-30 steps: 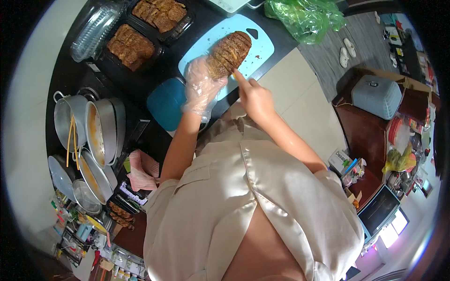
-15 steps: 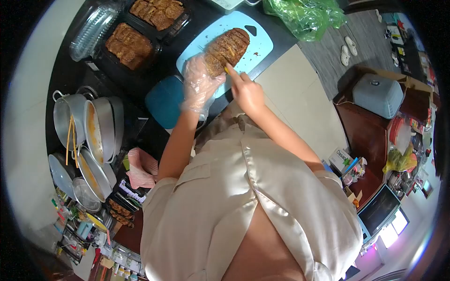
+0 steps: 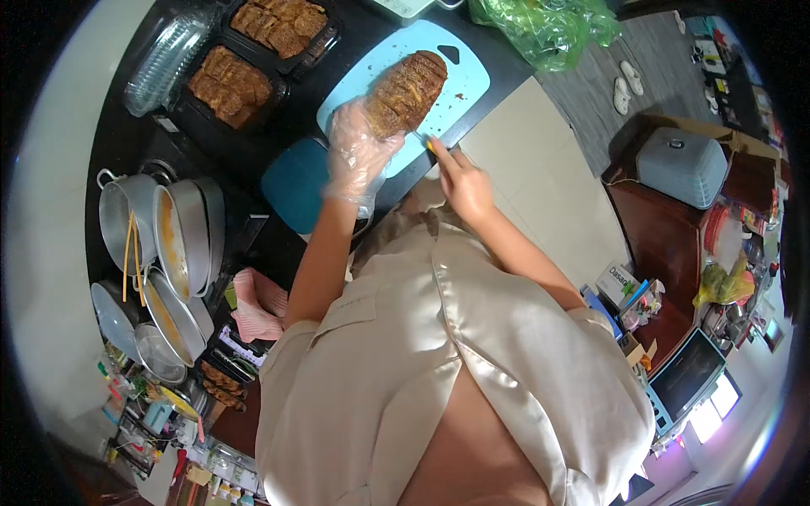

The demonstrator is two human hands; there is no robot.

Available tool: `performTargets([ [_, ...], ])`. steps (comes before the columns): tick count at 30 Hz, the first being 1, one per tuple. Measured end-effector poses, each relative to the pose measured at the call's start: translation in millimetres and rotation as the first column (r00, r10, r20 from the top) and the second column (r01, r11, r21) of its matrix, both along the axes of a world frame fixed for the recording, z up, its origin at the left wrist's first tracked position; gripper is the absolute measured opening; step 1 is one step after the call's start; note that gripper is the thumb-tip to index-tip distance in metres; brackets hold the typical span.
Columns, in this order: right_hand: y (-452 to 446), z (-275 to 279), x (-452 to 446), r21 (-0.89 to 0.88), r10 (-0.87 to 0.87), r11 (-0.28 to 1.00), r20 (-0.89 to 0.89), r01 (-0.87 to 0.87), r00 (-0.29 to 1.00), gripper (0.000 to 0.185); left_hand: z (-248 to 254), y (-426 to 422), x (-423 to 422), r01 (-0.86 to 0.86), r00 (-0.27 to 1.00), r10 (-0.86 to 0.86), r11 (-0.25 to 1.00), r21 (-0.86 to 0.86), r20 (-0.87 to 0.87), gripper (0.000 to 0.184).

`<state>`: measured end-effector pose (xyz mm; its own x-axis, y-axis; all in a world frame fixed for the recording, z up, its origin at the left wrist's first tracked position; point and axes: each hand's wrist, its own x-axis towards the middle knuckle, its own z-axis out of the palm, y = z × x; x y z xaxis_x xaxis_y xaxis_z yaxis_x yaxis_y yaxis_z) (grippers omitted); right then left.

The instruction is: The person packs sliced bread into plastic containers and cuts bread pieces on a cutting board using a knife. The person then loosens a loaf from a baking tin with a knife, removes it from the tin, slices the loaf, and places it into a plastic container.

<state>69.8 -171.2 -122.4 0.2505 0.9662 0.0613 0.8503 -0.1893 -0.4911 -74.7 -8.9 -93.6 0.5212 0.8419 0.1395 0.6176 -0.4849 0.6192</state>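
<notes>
A brown loaf [image 3: 409, 91] with slice lines across it lies on a light blue cutting board [image 3: 348, 78]. My left hand [image 3: 359, 145], in a clear plastic glove, is wrapped around the loaf's near end. Bare, my right hand [image 3: 464, 183] grips a knife [image 3: 430, 145] by its yellow handle. Its thin blade reaches toward the near right side of the loaf; most of the blade is hard to see. Small crumbs are scattered on the board.
Clear-lidded black trays hold sliced loaves [image 3: 230, 87] at the upper left. Metal pots [image 3: 126, 215] with chopsticks [image 3: 133, 253] stand on the left. A green plastic bag [image 3: 548, 29] sits beyond the board, and a dark teal lid-like object [image 3: 294, 181] lies beside it.
My right hand has drawn the knife back toward me and to the right, away from the loaf's side. My left hand keeps its place on the loaf.
</notes>
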Motion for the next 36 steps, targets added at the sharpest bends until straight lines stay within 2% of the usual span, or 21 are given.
performTargets([
  [4, 17.3, 6.2, -2.9, 0.066, 0.011, 0.998, -0.036, -0.008, 0.999, 0.059, -8.0, -3.1, -0.6, -0.005, 1.000, 0.004, 0.999, 0.044, 0.011, 0.068],
  [8, 13.9, 4.6, -1.1, 0.019, 0.019, 1.000, -0.034, -0.018, 0.999, 0.059, -6.2, 0.5, -0.9, -0.045, 0.999, 0.045, 0.999, 0.014, 0.024, 0.072],
  [10, -13.5, 7.1, 10.5, -0.014, -0.008, 1.000, 0.003, 0.008, 1.000, 0.058, -2.8, -1.8, -2.2, -0.011, 1.000, 0.011, 0.999, 0.036, 0.024, 0.077],
  [13, -33.5, 30.1, 13.8, 0.001, 0.007, 1.000, -0.084, -0.007, 0.996, 0.057, 9.4, -8.6, -4.9, -0.071, 0.997, 0.071, 0.997, -0.030, 0.005, 0.082],
  [15, -28.1, 52.2, 13.8, 0.127, -0.037, 0.990, -0.182, 0.061, 0.983, 0.056, 18.3, -13.1, -14.7, -0.047, 0.999, 0.049, 0.996, -0.072, 0.020, 0.082],
  [17, -13.6, 55.5, 4.9, 0.113, -0.008, 0.993, -0.142, 0.025, 0.990, 0.057, 17.2, -15.1, -18.2, -0.015, 0.999, 0.019, 0.993, -0.115, 0.036, 0.082],
  [19, 0.6, 56.3, -4.9, 0.072, 0.057, 0.996, -0.090, -0.050, 0.994, 0.060, 12.4, -16.1, -18.9, -0.023, 0.999, 0.026, 0.997, -0.072, 0.044, 0.079],
  [22, 6.6, 52.0, -9.8, 0.004, 0.043, 0.999, -0.070, -0.043, 0.997, 0.061, 11.7, -14.8, -18.4, -0.010, 0.999, 0.014, 0.997, -0.072, 0.051, 0.077],
  [25, 7.6, 53.5, -12.3, 0.020, 0.032, 0.999, -0.006, -0.032, 0.999, 0.053, 6.5, -13.0, -19.2, -0.006, 0.999, 0.008, 0.999, -0.043, 0.043, 0.075],
  [32, 62.1, 41.0, -25.4, 0.089, 0.054, 0.995, 0.001, -0.054, 0.999, 0.054, -4.8, -14.4, -16.2, -0.018, 0.999, 0.017, 1.000, 0.022, 0.027, 0.071],
  [34, 56.7, 47.2, -22.4, -0.015, 0.058, 0.998, 0.025, -0.058, 0.998, 0.051, 1.0, -10.2, -15.0, -0.015, 1.000, 0.016, 0.999, -0.039, 0.017, 0.070],
  [36, 40.2, 51.0, -14.9, -0.004, 0.069, 0.998, 0.031, -0.069, 0.997, 0.052, -0.8, -8.6, -13.0, -0.049, 0.999, 0.049, 0.999, -0.004, 0.011, 0.069],
])
